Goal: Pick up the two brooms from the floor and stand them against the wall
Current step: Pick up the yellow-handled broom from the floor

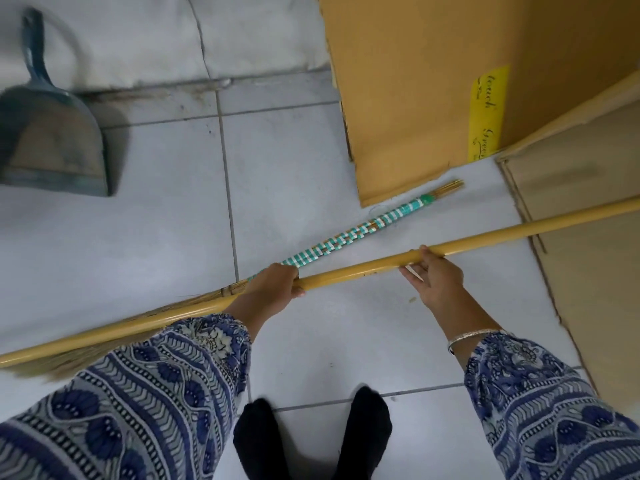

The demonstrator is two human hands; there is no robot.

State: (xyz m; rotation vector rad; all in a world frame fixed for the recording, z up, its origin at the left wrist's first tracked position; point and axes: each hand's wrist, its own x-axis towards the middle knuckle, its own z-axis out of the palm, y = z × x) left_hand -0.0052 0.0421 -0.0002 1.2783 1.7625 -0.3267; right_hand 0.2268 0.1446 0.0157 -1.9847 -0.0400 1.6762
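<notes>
I have both hands on the yellow-handled broom, which lies nearly level across the view, its pole running from lower left to the right edge. My left hand is wrapped closed around the pole, a firm grip, close to where the grass broom passes under it. My right hand is looser: thumb over the top of the pole, fingers spread beneath it, more a cradle than a clamp. The grass broom, its handle banded in teal and white, lies on the tiled floor just beyond, its tip beside the cardboard box; I cannot tell whether my left fingers touch it too.

To do this step well, I judge I should close the right hand fully before swinging anything. Then I raise the right end and let the left end drop, turning the pole upright without sweeping it into the box or the dustpan propped at the wall. The free stretch of wall between dustpan and box looks the best resting place. The second broom waits until this one is leaning steadily.
</notes>
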